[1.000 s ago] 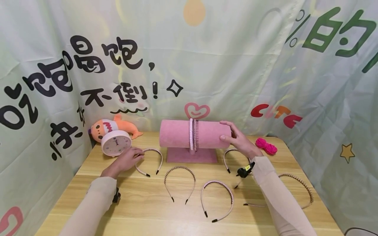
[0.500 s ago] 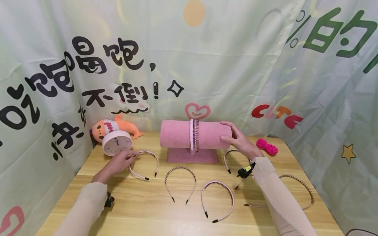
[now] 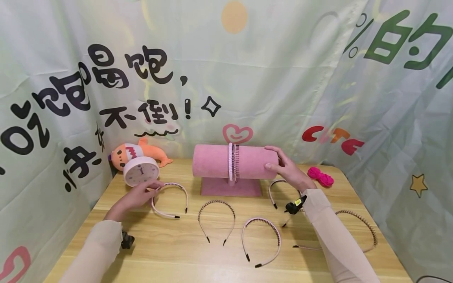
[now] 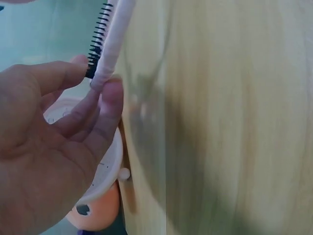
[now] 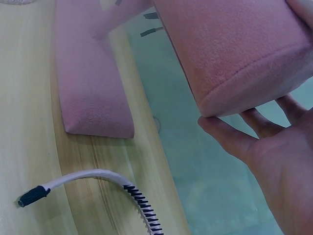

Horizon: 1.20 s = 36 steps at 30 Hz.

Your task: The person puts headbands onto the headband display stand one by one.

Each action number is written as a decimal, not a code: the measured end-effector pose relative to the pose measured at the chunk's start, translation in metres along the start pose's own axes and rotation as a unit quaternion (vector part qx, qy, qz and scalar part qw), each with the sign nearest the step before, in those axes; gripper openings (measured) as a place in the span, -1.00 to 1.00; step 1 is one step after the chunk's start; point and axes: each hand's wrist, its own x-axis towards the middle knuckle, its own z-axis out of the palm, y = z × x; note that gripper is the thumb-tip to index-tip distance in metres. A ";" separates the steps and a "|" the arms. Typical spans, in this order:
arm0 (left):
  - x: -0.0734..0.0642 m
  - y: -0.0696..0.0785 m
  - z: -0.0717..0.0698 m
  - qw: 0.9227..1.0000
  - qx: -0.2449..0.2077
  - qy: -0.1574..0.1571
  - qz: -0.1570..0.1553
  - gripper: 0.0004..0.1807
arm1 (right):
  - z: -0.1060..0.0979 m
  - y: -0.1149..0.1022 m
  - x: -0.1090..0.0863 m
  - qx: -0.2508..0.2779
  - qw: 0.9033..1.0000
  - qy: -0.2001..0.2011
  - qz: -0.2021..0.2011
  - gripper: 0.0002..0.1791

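Observation:
My left hand [image 3: 139, 195] pinches a white toothed headband [image 3: 173, 184] near one side of its curve. In the left wrist view, thumb and fingertips close on the padded band [image 4: 115, 49] just below its black comb teeth. My right hand [image 3: 288, 169] holds the right end of a pink plush headband stand [image 3: 212, 161], thumb in front and fingers over the top. Seen from the right wrist, fingertips meet the edge of the roll's end [image 5: 244, 54]. Several headbands [image 3: 231, 165] sit side by side around the middle of the roll.
Before the stand lie a beaded headband [image 3: 216, 201] and a pink headband [image 3: 262, 219]. More headbands lie under and beside my right arm, one brown [image 3: 371, 228]. Behind my left hand stand a round clock [image 3: 136, 175] and an orange plush shark [image 3: 153, 151]. Pink yarn [image 3: 320, 177] is at back right.
My left hand has drawn the white headband left and slightly toward me over the table. My right hand stays on the stand's end.

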 end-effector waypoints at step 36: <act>-0.025 -0.017 -0.019 0.983 -0.164 -0.045 -0.074 -0.46 | -0.001 0.001 0.001 0.000 1.000 -0.002 -0.003 -0.29</act>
